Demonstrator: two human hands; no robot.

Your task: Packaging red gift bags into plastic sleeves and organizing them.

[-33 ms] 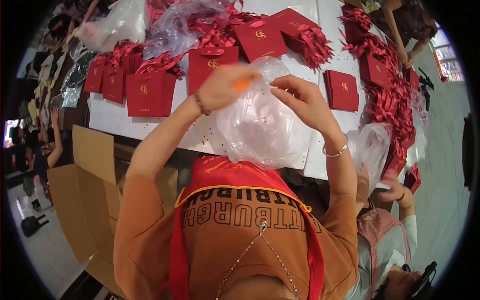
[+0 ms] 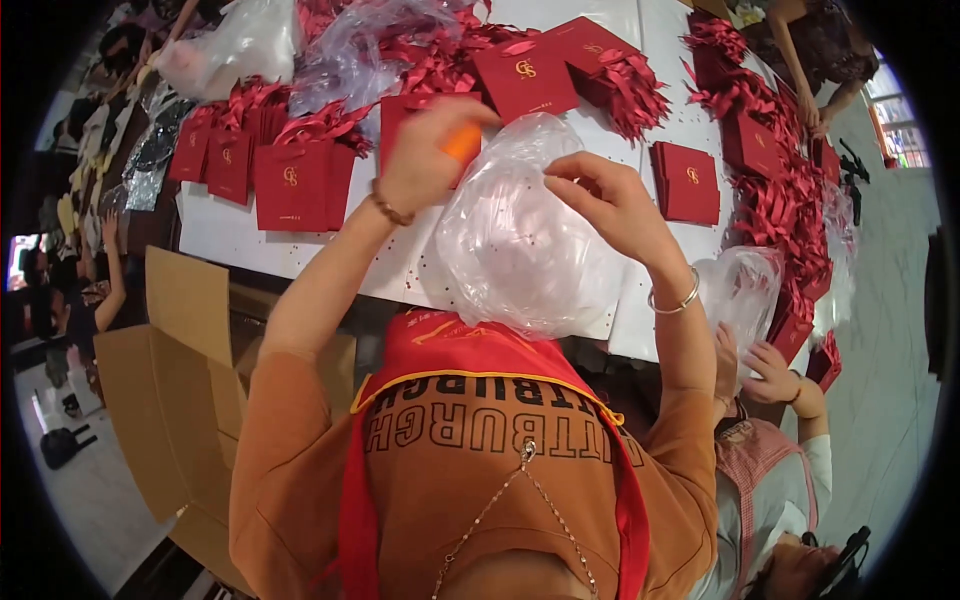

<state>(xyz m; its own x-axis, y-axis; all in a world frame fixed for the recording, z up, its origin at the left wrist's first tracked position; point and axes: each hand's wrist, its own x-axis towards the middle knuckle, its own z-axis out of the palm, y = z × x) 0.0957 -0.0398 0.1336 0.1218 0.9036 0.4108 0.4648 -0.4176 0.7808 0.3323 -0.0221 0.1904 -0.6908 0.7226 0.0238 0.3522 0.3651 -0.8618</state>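
My left hand (image 2: 425, 155), smeared by motion, is closed around a small orange object (image 2: 462, 143) whose kind I cannot make out. It is raised just left of a clear plastic bag (image 2: 520, 250) that lies puffed up on the table edge in front of me. Over the bag's upper right side is my right hand (image 2: 610, 205), its thumb and forefinger tips drawn close together. Whether they pinch the bag's film or something small does not show. Behind my left hand, a red paper gift bag (image 2: 395, 120) is partly covered.
Red gift bags (image 2: 292, 187) with ribbon handles stand on the white table (image 2: 385, 262), with ribbon heaps behind. A small red stack (image 2: 685, 182) lies at right. An open cardboard box (image 2: 190, 310) is at lower left. A co-worker's hands (image 2: 765, 372) touch another clear bag (image 2: 745, 290).
My left hand has moved left and slightly up with the orange object, away from my right hand, which stays nearly in place. The co-worker's hand at right has shifted left onto the clear bag.
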